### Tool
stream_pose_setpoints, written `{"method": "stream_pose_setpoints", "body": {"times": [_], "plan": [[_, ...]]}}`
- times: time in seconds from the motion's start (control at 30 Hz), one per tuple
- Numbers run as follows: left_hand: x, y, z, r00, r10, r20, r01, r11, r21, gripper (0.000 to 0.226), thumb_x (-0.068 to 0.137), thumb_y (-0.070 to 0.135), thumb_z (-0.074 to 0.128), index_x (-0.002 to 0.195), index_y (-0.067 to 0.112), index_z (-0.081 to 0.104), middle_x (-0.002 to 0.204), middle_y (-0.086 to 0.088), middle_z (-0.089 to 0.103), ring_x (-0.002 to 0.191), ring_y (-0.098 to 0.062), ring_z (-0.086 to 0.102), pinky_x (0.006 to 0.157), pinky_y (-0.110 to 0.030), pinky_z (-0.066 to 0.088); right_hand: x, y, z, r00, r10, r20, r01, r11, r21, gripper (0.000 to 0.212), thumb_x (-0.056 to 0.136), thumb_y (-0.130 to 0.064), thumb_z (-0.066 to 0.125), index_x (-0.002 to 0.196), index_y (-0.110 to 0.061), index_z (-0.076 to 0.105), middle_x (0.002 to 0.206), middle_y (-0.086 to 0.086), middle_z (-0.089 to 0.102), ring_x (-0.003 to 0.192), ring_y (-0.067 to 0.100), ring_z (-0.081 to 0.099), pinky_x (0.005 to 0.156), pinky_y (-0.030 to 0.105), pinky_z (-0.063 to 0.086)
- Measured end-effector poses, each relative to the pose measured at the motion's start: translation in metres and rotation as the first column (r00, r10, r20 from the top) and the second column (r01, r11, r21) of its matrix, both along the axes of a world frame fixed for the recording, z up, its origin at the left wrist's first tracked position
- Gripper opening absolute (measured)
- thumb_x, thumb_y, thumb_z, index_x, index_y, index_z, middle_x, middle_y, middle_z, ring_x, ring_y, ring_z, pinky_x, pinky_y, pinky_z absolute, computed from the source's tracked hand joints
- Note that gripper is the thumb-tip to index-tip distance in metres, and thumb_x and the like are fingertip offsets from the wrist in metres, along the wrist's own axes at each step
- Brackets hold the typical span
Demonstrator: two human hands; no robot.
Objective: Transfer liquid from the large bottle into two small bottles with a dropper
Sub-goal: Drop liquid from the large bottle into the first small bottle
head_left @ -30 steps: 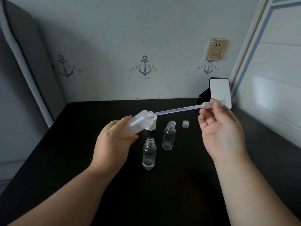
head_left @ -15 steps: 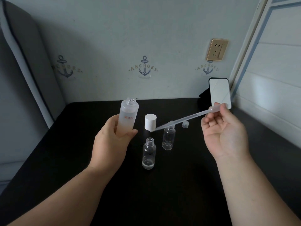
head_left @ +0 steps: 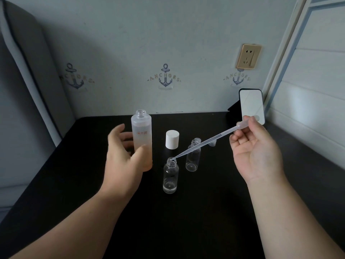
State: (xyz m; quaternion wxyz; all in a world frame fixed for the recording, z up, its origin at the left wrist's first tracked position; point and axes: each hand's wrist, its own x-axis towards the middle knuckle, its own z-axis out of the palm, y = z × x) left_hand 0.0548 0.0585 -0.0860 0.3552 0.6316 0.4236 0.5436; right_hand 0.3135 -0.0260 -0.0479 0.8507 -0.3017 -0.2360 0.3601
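The large frosted bottle (head_left: pixel 141 128) stands upright and uncapped on the black table (head_left: pixel 186 225). My left hand (head_left: pixel 119 165) is beside it with fingers spread; only the thumb lies against its front. My right hand (head_left: pixel 255 156) pinches the bulb of the clear dropper (head_left: pixel 205 143), which slants down to the left. Its tip sits at the mouth of the nearer small bottle (head_left: pixel 170 176), which has a little clear liquid at the bottom. The farther small bottle (head_left: pixel 193 159) stands behind the dropper's stem and looks empty.
A white cap (head_left: pixel 172 139) stands behind the small bottles, and a small clear cap (head_left: pixel 212 143) lies farther right. A phone (head_left: pixel 251 107) leans at the table's back right corner. The wall runs along the back edge, and a panelled door along the right.
My left hand turned the large bottle upright, set it on the table and loosened its fingers. My right hand drew the dropper out and swung its tip down to the nearer small bottle.
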Motion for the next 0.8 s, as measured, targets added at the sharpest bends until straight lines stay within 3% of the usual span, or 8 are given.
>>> {"method": "stream_pose_setpoints", "body": {"times": [0.07, 0.13, 0.23, 0.37, 0.47, 0.63, 0.8], "plan": [[-0.005, -0.007, 0.004, 0.995, 0.103, 0.020, -0.104, 0.988, 0.114, 0.064, 0.077, 0.036, 0.060, 0.137, 0.035, 0.037, 0.118, 0.014, 0.050, 0.104, -0.001, 0.053, 0.079, -0.018, 0.043, 0.001, 0.000, 0.000, 1.000, 0.011, 0.026, -0.011, 1.000, 0.011, 0.012, 0.088, -0.023, 0.072, 0.080, -0.016, 0.078, 0.080, 0.001, 0.067, 0.066, 0.010, 0.060, 0.069, 0.023, 0.053], [-0.007, -0.017, 0.008, 0.992, 0.126, 0.002, -0.121, 0.949, 0.292, 0.044, 0.079, 0.033, 0.058, 0.121, 0.034, 0.046, 0.105, 0.013, 0.050, 0.091, -0.006, 0.052, 0.074, -0.013, 0.040, 0.001, 0.000, 0.001, 0.998, 0.020, 0.051, -0.021, 1.000, 0.020, 0.015, 0.090, -0.023, 0.071, 0.079, -0.017, 0.078, 0.080, 0.000, 0.067, 0.066, 0.010, 0.059, 0.070, 0.023, 0.053], [-0.007, -0.027, 0.007, 0.987, -0.020, -0.158, 0.084, 0.909, 0.409, 0.017, 0.085, 0.035, 0.055, 0.100, 0.028, 0.057, 0.085, 0.012, 0.056, 0.075, -0.012, 0.055, 0.063, -0.015, 0.042, 0.000, -0.001, 0.001, 0.998, 0.026, 0.061, -0.028, 0.999, 0.036, 0.013, 0.091, -0.023, 0.070, 0.082, -0.016, 0.078, 0.081, 0.001, 0.067, 0.066, 0.010, 0.059, 0.069, 0.023, 0.052], [-0.001, -0.027, 0.007, 0.861, -0.224, -0.457, 0.370, 0.891, 0.261, 0.033, 0.085, 0.059, 0.056, 0.106, 0.034, 0.063, 0.089, 0.017, 0.059, 0.075, -0.010, 0.059, 0.061, -0.014, 0.042, 0.001, -0.001, 0.001, 0.998, 0.018, 0.054, -0.021, 0.999, 0.045, 0.009, 0.089, -0.022, 0.071, 0.087, -0.015, 0.077, 0.081, 0.002, 0.067, 0.066, 0.011, 0.058, 0.068, 0.023, 0.052], [0.002, -0.022, 0.004, 0.793, -0.266, -0.548, 0.409, 0.899, 0.156, 0.047, 0.076, 0.079, 0.055, 0.104, 0.041, 0.059, 0.097, 0.027, 0.057, 0.081, -0.007, 0.059, 0.062, -0.015, 0.045, 0.002, 0.000, 0.002, 0.998, 0.009, 0.062, -0.012, 0.999, 0.037, 0.011, 0.090, -0.021, 0.070, 0.084, -0.015, 0.077, 0.080, 0.002, 0.067, 0.065, 0.010, 0.058, 0.068, 0.023, 0.052], [0.005, -0.018, -0.001, 0.733, -0.293, -0.614, 0.409, 0.911, 0.052, 0.044, 0.069, 0.075, 0.063, 0.098, 0.041, 0.060, 0.091, 0.029, 0.062, 0.075, -0.004, 0.063, 0.062, -0.024, 0.053, 0.001, -0.001, 0.002, 0.998, -0.001, 0.064, -0.002, 0.999, 0.044, 0.009, 0.090, -0.020, 0.070, 0.086, -0.014, 0.076, 0.080, 0.002, 0.067, 0.065, 0.011, 0.058, 0.068, 0.023, 0.052], [0.004, -0.014, -0.001, 0.750, -0.264, -0.606, 0.408, 0.906, 0.111, 0.037, 0.076, 0.065, 0.063, 0.105, 0.043, 0.059, 0.093, 0.026, 0.063, 0.082, -0.003, 0.064, 0.065, -0.020, 0.053, 0.000, -0.002, 0.004, 0.998, -0.011, 0.056, 0.008, 0.999, 0.048, 0.007, 0.090, -0.020, 0.070, 0.088, -0.014, 0.074, 0.079, 0.001, 0.066, 0.065, 0.011, 0.057, 0.068, 0.023, 0.050]]}}
